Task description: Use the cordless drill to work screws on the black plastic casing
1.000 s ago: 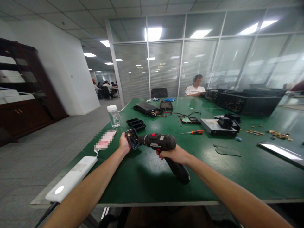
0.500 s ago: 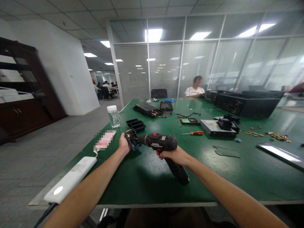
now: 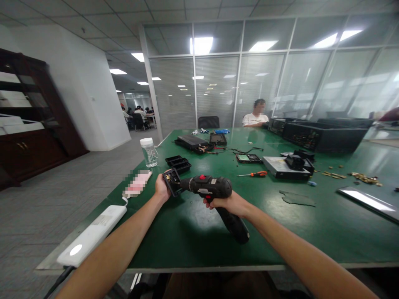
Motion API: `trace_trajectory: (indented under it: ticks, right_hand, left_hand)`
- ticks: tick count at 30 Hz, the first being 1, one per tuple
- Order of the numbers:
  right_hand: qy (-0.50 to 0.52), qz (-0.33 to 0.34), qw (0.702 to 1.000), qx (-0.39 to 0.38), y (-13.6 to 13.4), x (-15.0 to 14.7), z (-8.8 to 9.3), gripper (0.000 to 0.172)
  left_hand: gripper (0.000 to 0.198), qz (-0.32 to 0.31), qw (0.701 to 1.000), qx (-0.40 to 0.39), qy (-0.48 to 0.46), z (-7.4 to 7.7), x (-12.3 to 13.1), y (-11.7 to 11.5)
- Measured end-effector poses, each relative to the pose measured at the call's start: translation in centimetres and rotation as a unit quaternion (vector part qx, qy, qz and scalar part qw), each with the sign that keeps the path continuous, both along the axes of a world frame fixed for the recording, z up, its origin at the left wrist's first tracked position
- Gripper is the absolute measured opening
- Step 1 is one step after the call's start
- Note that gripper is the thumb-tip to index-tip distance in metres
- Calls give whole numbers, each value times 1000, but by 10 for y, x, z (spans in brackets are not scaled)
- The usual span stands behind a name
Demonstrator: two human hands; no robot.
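My left hand (image 3: pixel 162 188) is closed round the edge of a small black plastic housing (image 3: pixel 172 182), held tilted above the green table. Some brassy parts show inside it. In my right hand (image 3: pixel 229 203) is a black cordless drill (image 3: pixel 209 185) with red buttons, its fingers wrapped round the grip. The drill points left, its chuck end right at the housing; whether the bit touches anything inside I cannot tell. Just behind the housing lies a black compartmented tray (image 3: pixel 178 164).
A white power strip (image 3: pixel 93 234), a phone (image 3: pixel 139 184) and a clear bottle (image 3: pixel 149 153) line the left side. An orange screwdriver (image 3: pixel 253 174), a metal drive (image 3: pixel 285 169) and black computer cases (image 3: pixel 324 135) are to the right. A person (image 3: pixel 255 116) sits at the far side.
The housing in my left hand has turned slightly and shifted a little to the left. The drill has moved a touch left with it.
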State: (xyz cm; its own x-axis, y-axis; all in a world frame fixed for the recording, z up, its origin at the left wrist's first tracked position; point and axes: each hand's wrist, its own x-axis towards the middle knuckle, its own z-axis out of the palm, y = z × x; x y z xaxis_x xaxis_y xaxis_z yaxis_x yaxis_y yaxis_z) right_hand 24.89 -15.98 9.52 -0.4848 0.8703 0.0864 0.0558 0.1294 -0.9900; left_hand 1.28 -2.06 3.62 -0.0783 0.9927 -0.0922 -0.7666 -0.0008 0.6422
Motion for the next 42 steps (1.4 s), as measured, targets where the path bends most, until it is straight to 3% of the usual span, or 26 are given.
trace_trajectory:
  ticks: [6, 9, 13, 16, 22, 27, 31, 34, 37, 40, 42]
  right_hand:
    - [-40, -8, 999, 17, -1, 2, -1, 23]
    - [-108, -23, 991, 80, -6, 13, 0, 22]
    - [-178, -69, 964, 187, -21, 37, 6, 45]
    - [-185, -85, 953, 223, -29, 47, 7, 58]
    - [-210, -85, 954, 198, -15, 26, -6, 23]
    - [-203, -116, 946, 225, -1, 12, -8, 23]
    - [-211, -157, 943, 205, 1, 28, 0, 24]
    - [-253, -201, 919, 224, 0, 51, 8, 39]
    - [-360, -218, 875, 238, 2, 74, 10, 55]
    - [-477, -226, 811, 249, 7, 93, -2, 59]
    - [-535, -217, 777, 249, 13, 102, -15, 61]
  left_hand:
    - [35, -16, 996, 80, 45, -6, -3, 4]
    - [37, -30, 992, 99, 66, -6, -6, 2]
    - [34, -33, 989, 102, 97, -4, -9, 0]
    - [30, -69, 986, 109, 107, -5, -3, 0]
    - [25, -111, 980, 62, 150, -11, 24, -4]
    - [25, -122, 955, 86, 256, -1, 14, -18]
    - [32, -137, 904, 153, 376, 7, 7, -37]
    - [39, -195, 892, 156, 377, 8, 13, -51]
    - [36, -238, 877, 155, 388, 12, 18, -56]
    - [34, -276, 828, 193, 449, 18, 18, -55]
    - [33, -293, 814, 185, 466, 23, 15, -53]
